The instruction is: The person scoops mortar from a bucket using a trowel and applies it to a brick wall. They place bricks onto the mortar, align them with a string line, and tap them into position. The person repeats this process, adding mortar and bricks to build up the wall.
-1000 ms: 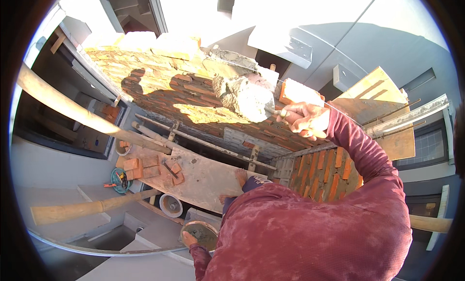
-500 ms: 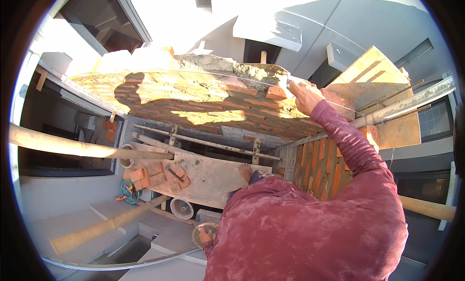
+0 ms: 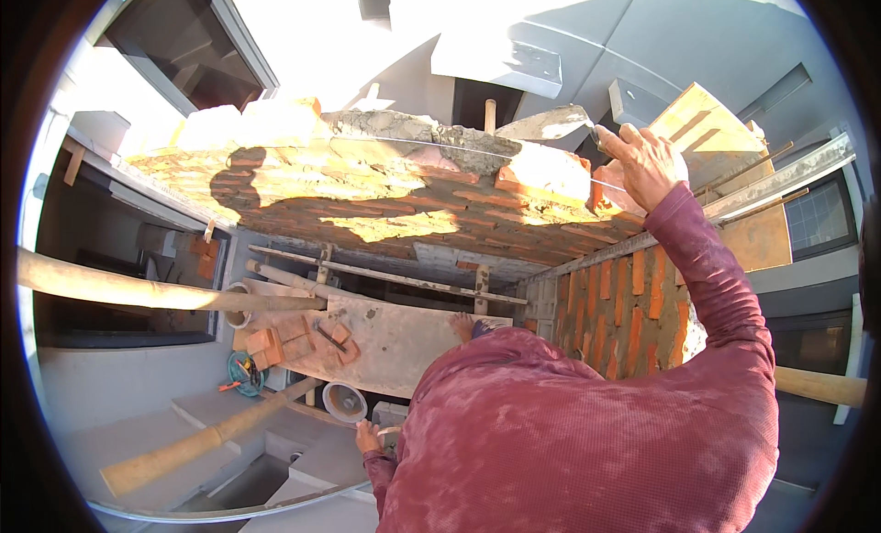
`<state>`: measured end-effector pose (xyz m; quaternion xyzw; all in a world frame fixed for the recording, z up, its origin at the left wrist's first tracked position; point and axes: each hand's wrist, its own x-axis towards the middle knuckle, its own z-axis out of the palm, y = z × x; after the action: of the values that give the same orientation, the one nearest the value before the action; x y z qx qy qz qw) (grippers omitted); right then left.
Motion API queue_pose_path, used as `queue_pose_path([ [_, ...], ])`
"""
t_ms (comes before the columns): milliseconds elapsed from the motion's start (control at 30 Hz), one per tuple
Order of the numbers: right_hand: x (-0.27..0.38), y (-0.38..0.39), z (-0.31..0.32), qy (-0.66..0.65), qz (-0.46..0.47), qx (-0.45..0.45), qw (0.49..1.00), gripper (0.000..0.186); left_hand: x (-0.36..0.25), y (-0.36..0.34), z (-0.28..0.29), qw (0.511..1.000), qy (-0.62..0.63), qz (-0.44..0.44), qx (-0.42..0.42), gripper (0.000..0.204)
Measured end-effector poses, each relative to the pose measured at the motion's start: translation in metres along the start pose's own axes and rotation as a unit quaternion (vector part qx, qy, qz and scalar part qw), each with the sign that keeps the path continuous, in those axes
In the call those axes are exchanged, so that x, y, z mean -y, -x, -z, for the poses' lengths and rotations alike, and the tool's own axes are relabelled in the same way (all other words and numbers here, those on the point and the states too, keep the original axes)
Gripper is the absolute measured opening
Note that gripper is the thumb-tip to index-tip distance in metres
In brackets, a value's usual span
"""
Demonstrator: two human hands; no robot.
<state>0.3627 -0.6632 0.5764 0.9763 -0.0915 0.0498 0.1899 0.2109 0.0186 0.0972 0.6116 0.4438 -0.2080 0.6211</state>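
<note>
My right hand [image 3: 650, 163] is closed around the handle of a trowel [image 3: 549, 123], above the top course of the brick wall [image 3: 431, 207]. The trowel's pointed blade extends left, just behind an orange brick [image 3: 543, 178] on that course. Grey mortar [image 3: 473, 145] lies along the top to the left of this brick. Low beside my body, my left hand [image 3: 369, 437] has its fingers curled. A small pale edge shows beside it, but I cannot make out what it holds.
A white string [image 3: 431, 145] runs along the wall top. Below, a plank platform [image 3: 395, 336] carries loose bricks [image 3: 266, 347] and a dark tool. Bamboo poles [image 3: 174, 283] cross at left. A bucket [image 3: 345, 402] and coiled blue-green hose [image 3: 246, 372] sit near the platform.
My right hand has moved right along the wall with the trowel, uncovering the orange brick. The left hand has shifted slightly left, and the round pan-like thing by it is mostly hidden now.
</note>
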Motion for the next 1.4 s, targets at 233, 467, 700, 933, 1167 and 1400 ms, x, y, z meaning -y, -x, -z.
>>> queue_pose_path([
  [233,0.017,-0.029,-0.016,0.108,0.069,0.042,0.991,0.053,-0.034,0.015,-0.065,0.996,-0.071,0.001,0.048,0.062],
  [467,0.012,-0.021,0.007,0.093,0.079,-0.07,0.99,0.058,-0.013,-0.006,-0.055,0.998,-0.036,0.028,0.038,0.059],
  [700,0.001,-0.014,-0.012,0.064,0.066,0.004,0.996,0.061,-0.002,-0.017,-0.043,0.994,-0.086,0.028,0.056,0.057],
  [933,0.011,-0.029,-0.009,0.12,0.123,0.038,0.984,0.052,-0.013,-0.017,-0.038,0.997,-0.055,-0.008,0.052,0.052],
  [1167,-0.008,-0.036,0.02,0.141,0.147,-0.019,0.979,0.042,-0.02,-0.025,-0.065,0.999,-0.035,-0.028,0.025,0.053],
  [1400,0.01,-0.074,-0.01,0.11,0.186,0.002,0.976,0.026,0.029,-0.04,-0.041,0.979,-0.161,-0.084,0.097,0.053],
])
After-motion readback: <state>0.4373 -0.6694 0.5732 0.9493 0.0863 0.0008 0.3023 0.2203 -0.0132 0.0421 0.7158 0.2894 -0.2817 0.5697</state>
